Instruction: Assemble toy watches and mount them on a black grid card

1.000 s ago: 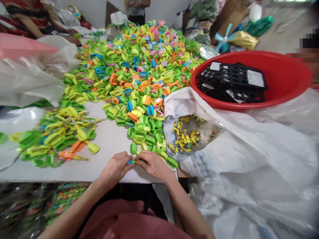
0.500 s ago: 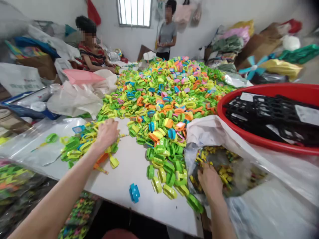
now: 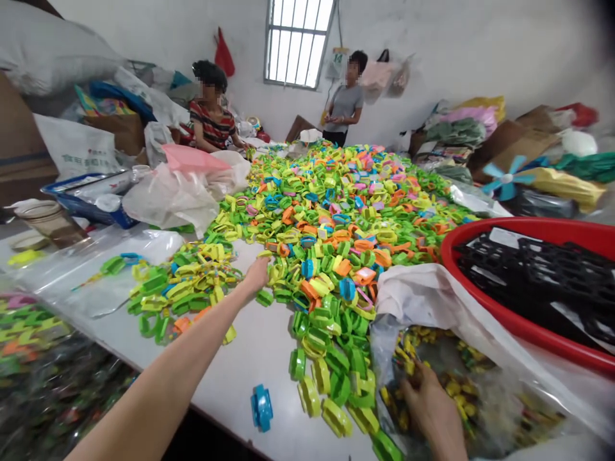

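Observation:
A large heap of green, yellow, orange, blue and pink plastic pieces (image 3: 336, 211) covers the white table (image 3: 240, 358). My left hand (image 3: 258, 274) reaches to the heap's near left edge, its fingers closed at a yellow-green piece; what they grip is too small to tell. Left of it lies a smaller pile of mostly yellow and green pieces (image 3: 185, 282). My right hand (image 3: 429, 400) is inside an open plastic bag (image 3: 413, 288) of small yellow items (image 3: 464, 390), fingers bent together among them; their hold is unclear. One blue piece (image 3: 261, 408) lies alone near the front edge.
A red basin (image 3: 449, 256) with black mesh-like parts stands at the right. At the left are a blue tray (image 3: 91, 205), a pink scoop-like item (image 3: 192, 159) on plastic bags, and a jar (image 3: 52, 224). Two people (image 3: 214, 121) are beyond the table, one seated, one standing (image 3: 346, 105).
My left hand has moved right from the smaller pile to the big heap's edge. My right hand is still in the bag. The camera view has shifted, with things now lower in the picture.

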`<state>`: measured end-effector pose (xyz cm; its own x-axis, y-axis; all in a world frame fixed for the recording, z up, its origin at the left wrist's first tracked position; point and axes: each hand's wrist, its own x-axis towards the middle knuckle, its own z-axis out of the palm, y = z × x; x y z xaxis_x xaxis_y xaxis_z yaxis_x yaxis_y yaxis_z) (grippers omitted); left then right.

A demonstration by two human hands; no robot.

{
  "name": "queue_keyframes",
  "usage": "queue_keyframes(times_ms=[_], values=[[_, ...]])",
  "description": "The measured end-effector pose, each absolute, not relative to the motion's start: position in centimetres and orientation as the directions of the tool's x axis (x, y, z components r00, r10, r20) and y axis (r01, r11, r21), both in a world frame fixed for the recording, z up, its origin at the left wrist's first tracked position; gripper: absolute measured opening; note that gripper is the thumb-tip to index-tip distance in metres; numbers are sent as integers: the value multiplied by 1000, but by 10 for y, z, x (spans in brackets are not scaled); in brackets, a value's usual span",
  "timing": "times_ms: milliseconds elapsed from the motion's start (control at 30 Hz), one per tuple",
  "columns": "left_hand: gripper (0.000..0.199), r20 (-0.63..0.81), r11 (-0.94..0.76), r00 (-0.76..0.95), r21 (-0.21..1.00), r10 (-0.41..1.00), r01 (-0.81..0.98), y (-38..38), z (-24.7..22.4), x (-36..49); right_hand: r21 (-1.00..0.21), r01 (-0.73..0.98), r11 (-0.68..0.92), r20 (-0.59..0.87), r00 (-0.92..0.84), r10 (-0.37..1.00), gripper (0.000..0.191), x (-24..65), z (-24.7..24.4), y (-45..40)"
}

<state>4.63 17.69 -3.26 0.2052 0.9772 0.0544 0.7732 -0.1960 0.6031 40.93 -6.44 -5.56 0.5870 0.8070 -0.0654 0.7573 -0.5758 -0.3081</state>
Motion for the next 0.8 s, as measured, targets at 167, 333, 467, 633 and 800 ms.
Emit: queue_keyframes(times_ms=[167, 333, 467, 633, 800], values=[[49, 142, -217, 163, 643, 976, 735, 146, -21, 26, -629, 662, -407, 71, 571, 818, 47, 393, -47, -71], [45, 90, -162, 160, 839, 983, 520, 78, -47, 22, -798, 580, -163, 36, 316, 948, 48, 299, -28, -65], [46, -66, 3, 144, 915, 987, 405, 27, -82, 27, -831, 555, -34, 15, 84, 996, 44, 236, -18, -69], [42, 69, -174, 190, 766, 979, 619, 12, -69, 16, -799, 601, -25, -84, -69, 994, 41, 227, -18, -81], [51, 24, -637, 669, 336, 743, 694, 27, -40, 17, -793, 609, 13, -86, -134, 987, 38, 227, -19, -81]])
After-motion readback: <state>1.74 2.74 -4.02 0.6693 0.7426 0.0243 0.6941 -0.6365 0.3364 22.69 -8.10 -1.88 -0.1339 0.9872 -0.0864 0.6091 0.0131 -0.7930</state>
